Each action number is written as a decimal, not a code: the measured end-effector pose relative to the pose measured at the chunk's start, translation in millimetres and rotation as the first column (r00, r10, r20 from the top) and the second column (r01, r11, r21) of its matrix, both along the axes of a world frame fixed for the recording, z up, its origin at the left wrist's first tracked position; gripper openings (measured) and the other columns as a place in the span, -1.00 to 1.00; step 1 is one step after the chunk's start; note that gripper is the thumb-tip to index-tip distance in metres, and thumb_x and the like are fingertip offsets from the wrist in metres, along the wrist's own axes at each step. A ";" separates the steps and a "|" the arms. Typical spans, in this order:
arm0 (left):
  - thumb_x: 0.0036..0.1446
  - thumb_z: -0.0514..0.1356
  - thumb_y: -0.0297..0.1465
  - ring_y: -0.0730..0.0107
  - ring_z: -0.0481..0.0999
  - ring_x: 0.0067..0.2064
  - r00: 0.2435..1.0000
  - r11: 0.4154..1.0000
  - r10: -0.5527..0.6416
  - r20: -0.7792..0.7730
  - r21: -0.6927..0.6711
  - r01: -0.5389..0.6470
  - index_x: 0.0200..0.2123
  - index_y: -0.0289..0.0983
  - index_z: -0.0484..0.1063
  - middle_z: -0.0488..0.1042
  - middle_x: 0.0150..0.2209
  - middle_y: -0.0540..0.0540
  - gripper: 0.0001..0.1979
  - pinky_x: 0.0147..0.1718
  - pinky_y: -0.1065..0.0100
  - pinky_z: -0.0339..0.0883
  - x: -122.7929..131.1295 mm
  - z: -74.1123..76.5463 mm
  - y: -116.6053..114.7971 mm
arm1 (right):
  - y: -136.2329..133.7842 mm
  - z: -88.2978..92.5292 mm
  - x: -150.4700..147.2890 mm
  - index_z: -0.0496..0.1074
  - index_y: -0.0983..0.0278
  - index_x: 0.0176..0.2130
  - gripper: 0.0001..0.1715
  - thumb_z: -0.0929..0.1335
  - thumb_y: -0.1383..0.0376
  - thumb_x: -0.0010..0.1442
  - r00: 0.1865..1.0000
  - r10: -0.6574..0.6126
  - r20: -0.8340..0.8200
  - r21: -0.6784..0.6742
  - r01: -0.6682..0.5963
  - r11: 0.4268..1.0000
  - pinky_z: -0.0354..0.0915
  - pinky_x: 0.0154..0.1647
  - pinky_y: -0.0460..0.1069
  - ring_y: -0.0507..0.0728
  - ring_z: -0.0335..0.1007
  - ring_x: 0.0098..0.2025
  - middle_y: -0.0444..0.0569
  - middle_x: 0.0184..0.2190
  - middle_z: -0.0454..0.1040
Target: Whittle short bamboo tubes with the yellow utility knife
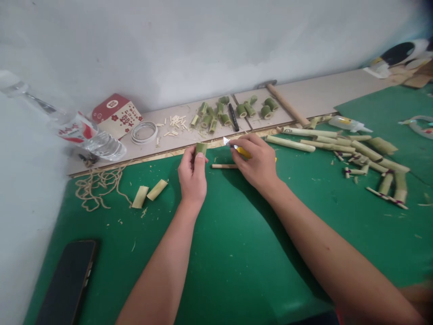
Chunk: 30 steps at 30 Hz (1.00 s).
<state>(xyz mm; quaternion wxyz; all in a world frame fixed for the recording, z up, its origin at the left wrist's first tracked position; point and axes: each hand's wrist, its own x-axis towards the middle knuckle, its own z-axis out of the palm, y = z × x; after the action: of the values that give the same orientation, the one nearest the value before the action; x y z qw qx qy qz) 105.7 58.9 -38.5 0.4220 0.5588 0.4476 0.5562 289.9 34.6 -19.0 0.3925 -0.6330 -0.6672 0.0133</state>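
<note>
My left hand (192, 174) is closed round a short green bamboo piece (201, 148), held upright on the green mat (237, 253). My right hand (257, 160) grips a yellow-handled utility knife (238, 148); its blade tip points left, a little apart from the bamboo piece. A thin wooden stick (224, 166) lies on the mat between the two hands.
Two split bamboo slats (149, 193) and a tangle of twine (98, 183) lie at left, a phone (67, 282) at bottom left. Cut bamboo rings (233, 109), a hammer (287, 106), tape roll (144, 132) and plastic bottle (88, 135) sit on the board behind. Long bamboo sticks (341, 146) are piled at right.
</note>
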 end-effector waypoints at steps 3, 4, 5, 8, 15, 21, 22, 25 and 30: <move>0.46 0.17 -0.14 0.39 0.45 -0.38 1.000 1.000 -0.005 -0.006 0.002 0.005 -0.15 -0.19 0.51 0.52 -0.33 -0.04 -0.74 -0.39 0.37 0.34 0.0 0.8 -0.3 | -2.5 4.9 -3.9 0.69 0.13 -0.02 -0.65 0.30 0.26 0.47 0.999 0.048 -0.018 0.033 -0.047 0.998 0.45 0.05 0.12 0.25 0.60 -0.02 0.09 -0.05 0.65; 0.46 0.17 -0.14 0.39 0.44 -0.38 1.000 1.000 -0.005 -0.007 0.003 0.006 -0.16 -0.19 0.50 0.51 -0.33 -0.03 -0.74 -0.39 0.37 0.34 -0.1 1.3 -0.4 | -3.1 5.9 -5.1 0.69 0.12 -0.01 -0.65 0.30 0.27 0.47 0.998 0.064 -0.018 0.037 -0.063 0.997 0.46 0.05 0.12 0.25 0.60 -0.03 0.09 -0.06 0.65; 0.46 0.16 -0.15 0.39 0.44 -0.38 1.000 1.000 -0.007 -0.007 0.003 0.007 -0.16 -0.19 0.50 0.51 -0.33 -0.03 -0.74 -0.39 0.37 0.33 -0.1 1.8 -0.5 | -3.6 6.3 -6.3 0.69 0.12 -0.01 -0.66 0.31 0.27 0.47 0.997 0.079 -0.017 0.043 -0.078 0.996 0.47 0.04 0.12 0.24 0.60 -0.03 0.09 -0.06 0.65; 0.47 0.15 -0.19 0.40 0.45 -0.37 1.000 1.000 -0.018 -0.006 -0.006 0.018 -0.15 -0.21 0.51 0.51 -0.33 -0.03 -0.76 -0.37 0.38 0.33 -0.3 3.5 -0.8 | -4.3 4.7 -10.4 0.68 0.12 0.00 -0.70 0.34 0.29 0.46 0.990 0.142 -0.020 0.131 -0.139 0.982 0.50 -0.01 0.10 0.21 0.61 -0.08 0.06 -0.10 0.65; 0.49 0.12 -0.18 0.35 0.49 -0.33 0.998 0.999 -0.038 -0.052 -0.041 0.036 -0.11 -0.22 0.53 0.56 -0.32 -0.07 -0.73 -0.35 0.38 0.34 -1.7 3.6 -1.0 | -7.3 -2.0 -23.2 0.66 0.15 0.00 -0.75 0.39 0.38 0.43 0.961 0.276 -0.013 0.312 -0.258 0.914 0.51 -0.14 0.00 0.12 0.62 -0.16 0.02 -0.13 0.66; 0.48 0.13 -0.24 0.35 0.50 -0.32 0.995 0.998 -0.066 -0.075 -0.029 0.064 -0.09 -0.22 0.52 0.57 -0.31 -0.05 -0.77 -0.33 0.38 0.34 -2.1 3.1 -2.0 | -9.2 -0.1 -26.9 0.65 0.14 0.01 -0.74 0.39 0.39 0.43 0.951 0.309 -0.026 0.288 -0.289 0.913 0.52 -0.12 0.00 0.12 0.61 -0.15 0.02 -0.13 0.66; 0.48 0.13 -0.24 0.35 0.51 -0.31 0.994 0.997 -0.068 -0.082 -0.030 0.066 -0.07 -0.23 0.53 0.58 -0.29 -0.06 -0.77 -0.32 0.38 0.35 -2.0 3.0 -2.2 | -9.3 0.2 -27.1 0.65 0.15 0.01 -0.74 0.39 0.39 0.43 0.950 0.312 -0.025 0.292 -0.291 0.911 0.52 -0.13 0.00 0.12 0.61 -0.16 0.02 -0.13 0.66; 0.46 0.14 -0.26 0.34 0.53 -0.29 0.992 0.996 -0.080 -0.100 -0.036 0.076 0.01 -0.23 0.55 0.60 -0.24 -0.07 -0.75 -0.31 0.39 0.37 -1.9 2.3 -2.7 | -9.4 0.2 -27.7 0.64 0.16 0.02 -0.74 0.39 0.39 0.44 0.942 0.333 -0.026 0.309 -0.310 0.899 0.53 -0.14 -0.01 0.11 0.62 -0.16 0.03 -0.13 0.66; 0.45 0.12 -0.30 0.35 0.53 -0.29 0.988 0.995 -0.094 -0.123 -0.032 0.090 0.01 -0.23 0.55 0.58 -0.28 -0.04 -0.75 -0.29 0.40 0.38 -2.1 2.4 -3.8 | -10.0 -1.0 -28.3 0.65 0.14 0.02 -0.75 0.39 0.36 0.45 0.943 0.331 -0.041 0.268 -0.309 0.913 0.54 -0.12 0.00 0.11 0.63 -0.16 0.02 -0.13 0.67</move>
<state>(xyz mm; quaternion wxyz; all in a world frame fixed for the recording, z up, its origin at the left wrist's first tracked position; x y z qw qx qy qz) 103.6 55.1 -36.1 0.4259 0.6068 0.4540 0.4943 261.6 24.6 -20.0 0.4922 -0.4575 -0.7404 0.0177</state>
